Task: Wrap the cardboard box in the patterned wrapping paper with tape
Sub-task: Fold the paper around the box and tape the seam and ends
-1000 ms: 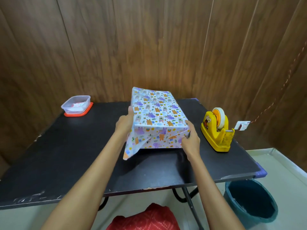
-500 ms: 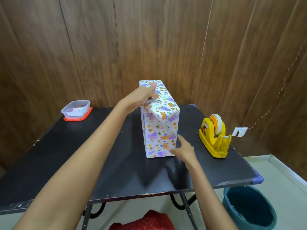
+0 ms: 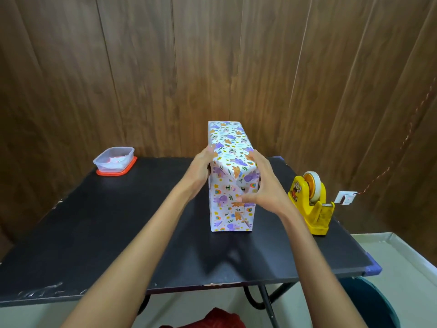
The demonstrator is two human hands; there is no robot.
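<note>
The box (image 3: 230, 209), fully covered in white paper printed with purple and orange animals, stands upright on its narrow side in the middle of the black table (image 3: 106, 233). My left hand (image 3: 201, 171) lies flat against its upper left side. My right hand (image 3: 262, 183) wraps the upper right corner, with the thumb pressing the folded paper flaps on the near end face. A yellow tape dispenser (image 3: 312, 204) with a roll of tape sits to the right of the box.
A clear plastic container on an orange lid (image 3: 115, 161) rests at the table's far left corner. A teal bucket (image 3: 376, 304) stands on the floor under the right front corner. Wood panelling closes the back. Red cloth (image 3: 212, 320) shows below the table's front edge.
The box went from lying tilted in both hands to standing upright on the table. My left hand dropped from the top to the left side; my right hand rose from the base to the upper right corner.
</note>
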